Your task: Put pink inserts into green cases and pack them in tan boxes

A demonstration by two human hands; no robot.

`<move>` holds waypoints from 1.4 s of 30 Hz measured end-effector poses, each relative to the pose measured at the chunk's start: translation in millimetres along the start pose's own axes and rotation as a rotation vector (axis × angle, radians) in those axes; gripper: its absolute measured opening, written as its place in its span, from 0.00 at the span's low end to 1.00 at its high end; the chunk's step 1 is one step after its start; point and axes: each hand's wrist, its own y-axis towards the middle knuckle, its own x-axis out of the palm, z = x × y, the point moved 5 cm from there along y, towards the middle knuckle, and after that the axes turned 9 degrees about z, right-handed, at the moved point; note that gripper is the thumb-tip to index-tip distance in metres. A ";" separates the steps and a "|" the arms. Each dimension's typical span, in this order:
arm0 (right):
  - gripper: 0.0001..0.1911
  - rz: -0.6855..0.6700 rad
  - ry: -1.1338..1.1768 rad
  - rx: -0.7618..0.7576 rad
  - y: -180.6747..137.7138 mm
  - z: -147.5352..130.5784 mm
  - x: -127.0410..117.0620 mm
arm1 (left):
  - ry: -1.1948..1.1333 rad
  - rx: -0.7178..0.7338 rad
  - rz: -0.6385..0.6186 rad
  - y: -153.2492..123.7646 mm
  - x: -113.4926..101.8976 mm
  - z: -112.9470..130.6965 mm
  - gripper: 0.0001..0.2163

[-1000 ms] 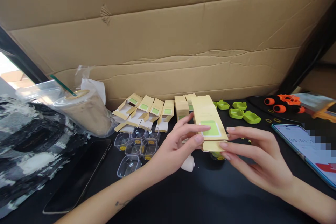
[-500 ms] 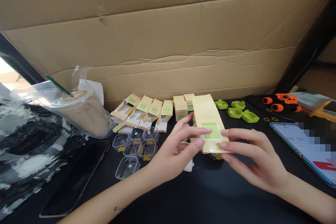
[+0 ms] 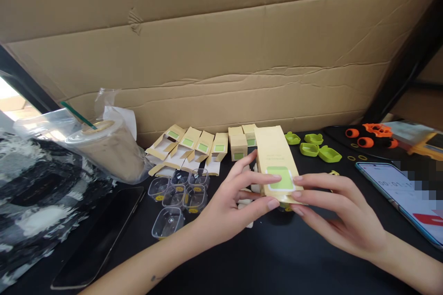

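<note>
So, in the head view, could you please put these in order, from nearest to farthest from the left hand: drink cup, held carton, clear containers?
From the left hand:
1. Held carton: touching its fingers, between both hands.
2. Clear containers: grouped to its left.
3. Drink cup: farther left, past the containers.

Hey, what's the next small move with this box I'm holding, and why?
Probably press in the flap at the near end of the box: it seems to jut out, and the left hand and right hand both have fingers at that end.
</note>
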 end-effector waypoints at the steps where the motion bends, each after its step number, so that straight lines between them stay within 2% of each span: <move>1: 0.10 -0.001 -0.001 -0.004 0.0 -0.3 0.0 | 0.002 0.005 0.003 0.0 -0.1 0.4 0.13; 14: 0.10 0.008 0.026 -0.004 -3.4 0.0 1.0 | 0.028 -0.016 0.020 -0.7 -0.3 1.7 0.11; 27: 0.12 -0.040 0.026 -0.040 -5.6 -0.9 1.7 | 0.011 -0.029 0.020 -1.0 -0.4 -0.3 0.10; 35: 0.16 -0.018 0.049 -0.021 -8.5 1.6 2.3 | -0.029 -0.052 0.033 0.4 0.1 -4.0 0.11; 38: 0.15 0.000 0.006 -0.043 -7.2 1.2 2.2 | 0.003 -0.084 0.057 0.9 0.2 -2.8 0.10; 40: 0.13 0.011 -0.033 -0.066 -6.3 0.6 1.9 | -0.033 -0.113 0.076 0.7 1.1 -3.7 0.11; 42: 0.12 0.016 -0.060 -0.096 -6.1 -0.1 1.8 | -0.137 -0.144 0.097 0.7 1.6 -6.0 0.17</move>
